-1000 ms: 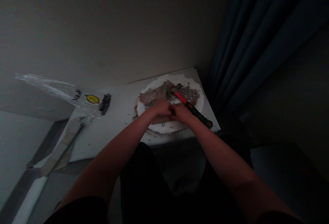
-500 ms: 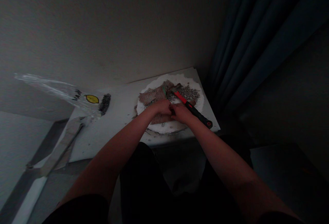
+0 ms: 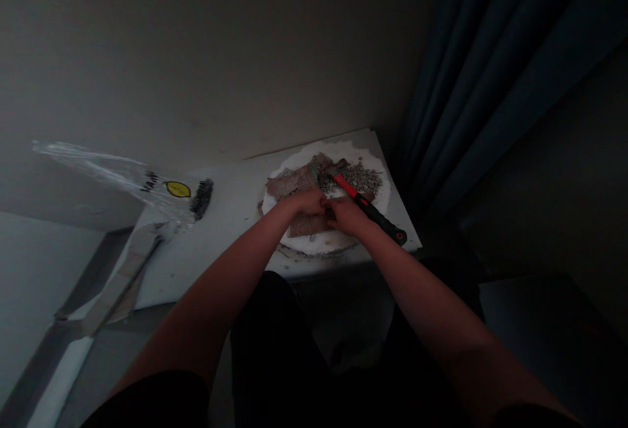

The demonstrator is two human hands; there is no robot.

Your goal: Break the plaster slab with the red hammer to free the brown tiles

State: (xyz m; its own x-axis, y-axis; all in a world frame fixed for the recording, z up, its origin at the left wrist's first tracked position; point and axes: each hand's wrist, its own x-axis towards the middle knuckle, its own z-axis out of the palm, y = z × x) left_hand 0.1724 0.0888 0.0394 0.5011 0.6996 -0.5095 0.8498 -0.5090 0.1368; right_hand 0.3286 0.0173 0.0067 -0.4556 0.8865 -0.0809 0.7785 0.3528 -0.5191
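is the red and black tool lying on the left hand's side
No, the red and black tool lies beside the right hand, on the side away from the left hand.

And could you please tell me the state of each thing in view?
Left hand: fingers bent, grip unclear
Right hand: fingers bent, grip unclear
Red-and-black tool: lying at a slant
White board: strewn with debris
Gravel: loose, scattered
Brownish pieces: lying on the board
Plastic bag: crumpled
Curtain: hanging in folds
Table: dotted with bits
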